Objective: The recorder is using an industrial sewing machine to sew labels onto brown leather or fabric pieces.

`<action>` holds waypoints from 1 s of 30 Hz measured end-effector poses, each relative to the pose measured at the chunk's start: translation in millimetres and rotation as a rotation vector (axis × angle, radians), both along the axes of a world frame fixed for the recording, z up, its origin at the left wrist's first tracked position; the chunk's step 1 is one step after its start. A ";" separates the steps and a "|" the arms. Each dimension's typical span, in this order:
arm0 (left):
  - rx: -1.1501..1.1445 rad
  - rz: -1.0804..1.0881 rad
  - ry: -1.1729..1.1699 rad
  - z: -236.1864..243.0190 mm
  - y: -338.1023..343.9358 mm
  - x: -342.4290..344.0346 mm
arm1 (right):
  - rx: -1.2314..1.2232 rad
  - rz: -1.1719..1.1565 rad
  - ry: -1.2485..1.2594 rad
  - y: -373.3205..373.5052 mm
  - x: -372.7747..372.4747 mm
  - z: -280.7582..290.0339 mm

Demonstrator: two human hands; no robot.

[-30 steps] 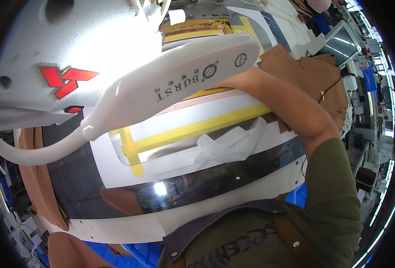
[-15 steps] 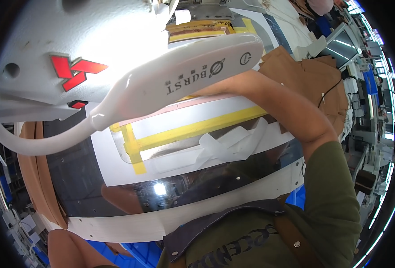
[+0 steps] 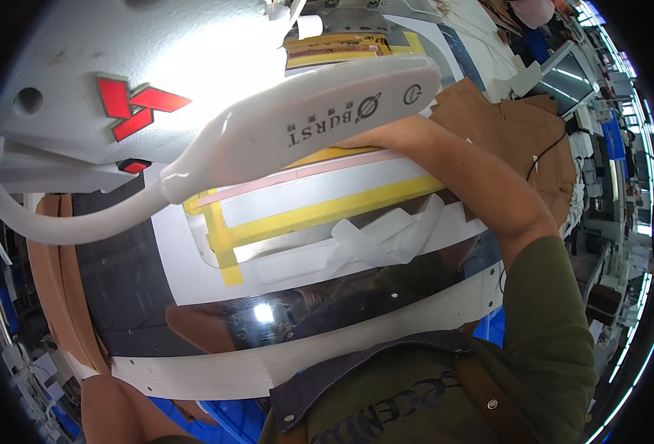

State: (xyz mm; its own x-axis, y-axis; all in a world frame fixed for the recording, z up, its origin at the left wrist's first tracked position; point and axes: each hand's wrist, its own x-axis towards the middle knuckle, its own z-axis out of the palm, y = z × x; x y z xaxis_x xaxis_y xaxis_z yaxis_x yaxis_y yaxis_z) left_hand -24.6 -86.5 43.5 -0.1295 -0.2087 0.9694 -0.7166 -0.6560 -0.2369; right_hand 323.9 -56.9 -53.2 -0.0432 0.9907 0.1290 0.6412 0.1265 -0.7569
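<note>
My right hand (image 3: 365,139) reaches in beneath a white, oblong lamp (image 3: 319,107) on a curved stem, its fingers hidden there. Near it lie a yellow-edged template (image 3: 332,47) and a white sheet (image 3: 186,281); on the sheet is a clear plate crossed by yellow tape (image 3: 305,214), a pink strip (image 3: 282,177) and crumpled translucent white strips (image 3: 371,237). The white machine head (image 3: 61,103) with red emblem fills the upper left. My left hand is not in view; bare skin of my limb shows at the lower left.
Brown cut pieces (image 3: 519,148) pile at the right, beside a black cable and a screen (image 3: 567,78). More brown pieces (image 3: 64,274) lie at the left. Blue bins (image 3: 220,418) sit below the metal table edge (image 3: 194,377). A partly visible person (image 3: 527,11) is at the top right.
The lamp and machine head appear slightly farther right and higher in the picture, with the sheet a little higher too. My right arm has shifted only slightly, its hand still under the lamp.
</note>
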 end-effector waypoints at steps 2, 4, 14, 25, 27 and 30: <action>0.009 0.013 -0.003 -5.6 -0.8 1.0 | 0.052 -0.014 -0.127 -2.0 -1.2 2.8; 0.017 0.020 -0.007 -11.5 -1.5 3.3 | 0.060 -0.015 -0.099 1.9 -0.5 -2.5; 0.058 0.058 -0.038 -40.9 -5.5 14.4 | 0.093 0.082 -0.292 3.0 -2.7 3.5; 0.130 0.124 -0.047 -57.7 -7.8 28.4 | -0.407 -0.153 -0.277 -31.1 -35.4 89.2; 0.143 0.129 -0.049 -62.7 -8.4 30.0 | -0.371 -0.169 -0.229 -34.1 -36.3 75.8; 0.151 0.141 -0.054 -73.4 -6.2 33.0 | -0.252 -0.197 -0.194 -36.1 -36.0 63.1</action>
State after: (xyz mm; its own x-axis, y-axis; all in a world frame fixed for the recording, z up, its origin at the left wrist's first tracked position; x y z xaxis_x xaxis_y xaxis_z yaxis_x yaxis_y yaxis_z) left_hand 8.4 -92.7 -29.9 -0.1391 -0.3706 0.9183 -0.6037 -0.7034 -0.3753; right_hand 287.9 -93.0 9.9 0.1514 0.9821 -0.1121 0.7693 -0.1882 -0.6105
